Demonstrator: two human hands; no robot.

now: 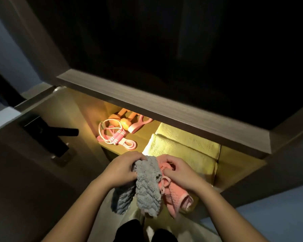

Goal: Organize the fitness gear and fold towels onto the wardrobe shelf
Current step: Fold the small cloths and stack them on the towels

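In the head view, both forearms reach forward from the lower edge, and the hands meet in front of the lit wardrobe shelf (238, 161), a smooth flat board in warm yellow light. The left hand (124, 169) has its fingers curled around the top of the grey towel (147, 186). This towel is a thick, fluffy cloth with a wavy ribbed surface; it hangs down in two long flaps, and its long axis runs from the hand towards the bottom of the picture. The right hand (177, 173) is bent at the knuckles and pinches the upper edge of the pink towel (175, 194). The pink cloth has a finer waffle texture, a paler border and a small hanging loop, and it drops down and slightly to the right. The two towels touch each other between the hands, just before the front edge of the shelf. On the shelf, behind the right hand, lie folded towels (178, 149), soft and pale, in a stepped pile. To the left lies a coiled pink jump rope (112, 137) with striped handles, beside orange dumbbells (124, 120).
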